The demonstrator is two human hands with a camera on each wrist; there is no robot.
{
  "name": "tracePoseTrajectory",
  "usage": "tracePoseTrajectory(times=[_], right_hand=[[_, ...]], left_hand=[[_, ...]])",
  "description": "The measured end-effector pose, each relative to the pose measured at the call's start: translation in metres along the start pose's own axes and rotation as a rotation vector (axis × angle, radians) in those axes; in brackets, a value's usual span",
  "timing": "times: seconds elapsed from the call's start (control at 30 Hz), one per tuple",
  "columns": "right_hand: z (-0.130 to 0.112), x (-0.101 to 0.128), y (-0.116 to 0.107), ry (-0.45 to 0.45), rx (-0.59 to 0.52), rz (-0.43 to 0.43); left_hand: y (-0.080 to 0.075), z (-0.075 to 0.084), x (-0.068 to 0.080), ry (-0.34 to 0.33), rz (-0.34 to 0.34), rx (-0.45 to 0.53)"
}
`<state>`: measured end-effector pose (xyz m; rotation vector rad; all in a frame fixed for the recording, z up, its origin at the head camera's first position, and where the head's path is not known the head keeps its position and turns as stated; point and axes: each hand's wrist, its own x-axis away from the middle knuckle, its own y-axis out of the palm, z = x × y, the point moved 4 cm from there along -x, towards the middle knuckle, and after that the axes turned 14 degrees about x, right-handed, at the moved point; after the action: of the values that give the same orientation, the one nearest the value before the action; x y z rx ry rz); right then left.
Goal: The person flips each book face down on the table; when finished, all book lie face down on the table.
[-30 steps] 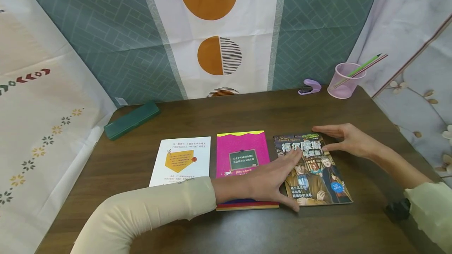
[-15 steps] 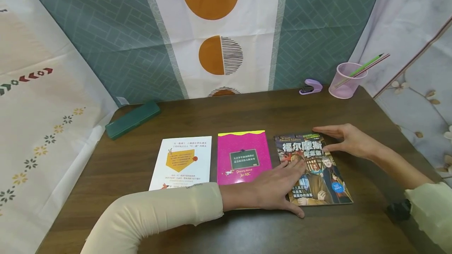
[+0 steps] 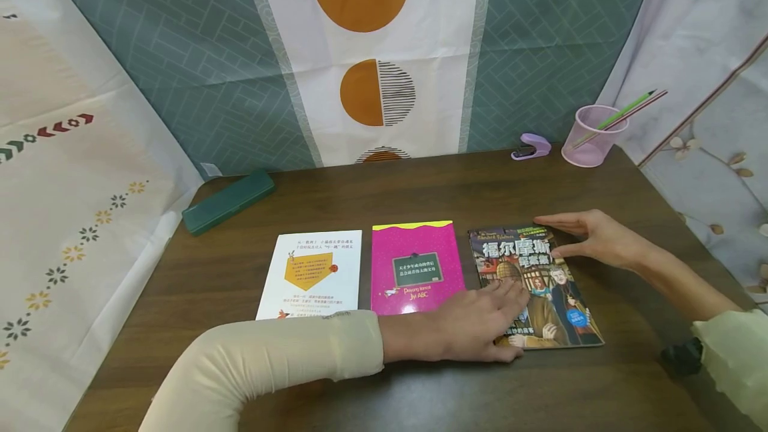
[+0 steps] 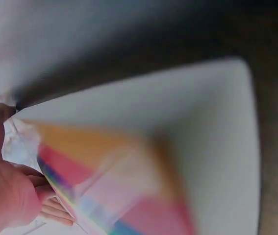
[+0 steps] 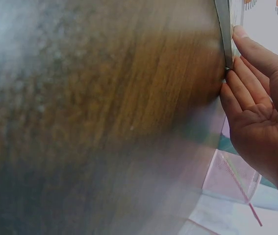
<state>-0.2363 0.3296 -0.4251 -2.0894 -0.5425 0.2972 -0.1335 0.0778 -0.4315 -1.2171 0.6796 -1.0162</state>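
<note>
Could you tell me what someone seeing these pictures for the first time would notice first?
Three books lie in a row on the dark wooden table: a white book on the left, a pink book in the middle and a detective book on the right. The left hand lies flat across the detective book's near corner, while the right hand touches its far right edge. A pink cup with pencils stands at the far right corner.

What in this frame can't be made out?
- Head view: the left hand and its sleeve hide the near edges of the pink book and white book.
- Left wrist view: the covers are blurred, unreadable.
- Right wrist view: the table is blurred.
</note>
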Motion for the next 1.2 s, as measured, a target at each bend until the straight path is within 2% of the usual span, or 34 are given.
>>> tracePoseTrajectory(times=[0.13, 0.2, 0.47, 0.77, 0.9, 1.2], right_hand=[[0.001, 0.001, -0.001, -0.003, -0.003, -0.002], [0.002, 0.001, -0.001, -0.004, -0.007, 0.0], [0.003, 0.001, -0.003, -0.024, -0.02, -0.006], [0.0, 0.003, -0.002, 0.006, -0.007, -0.048], [-0.001, 0.003, -0.002, 0.01, -0.006, -0.068], [0.0, 0.006, -0.002, -0.011, 0.009, -0.075]], left_hand=[[0.003, 0.006, -0.001, 0.117, 0.092, -0.187], [0.004, 0.008, -0.002, 0.153, 0.129, -0.244], [0.002, 0.016, 0.0, 0.204, 0.16, -0.311], [-0.009, 0.023, 0.003, 0.233, 0.266, -0.406], [-0.021, 0.022, 0.005, 0.239, 0.329, -0.361], [-0.06, 0.008, 0.016, 0.207, 0.43, -0.068]])
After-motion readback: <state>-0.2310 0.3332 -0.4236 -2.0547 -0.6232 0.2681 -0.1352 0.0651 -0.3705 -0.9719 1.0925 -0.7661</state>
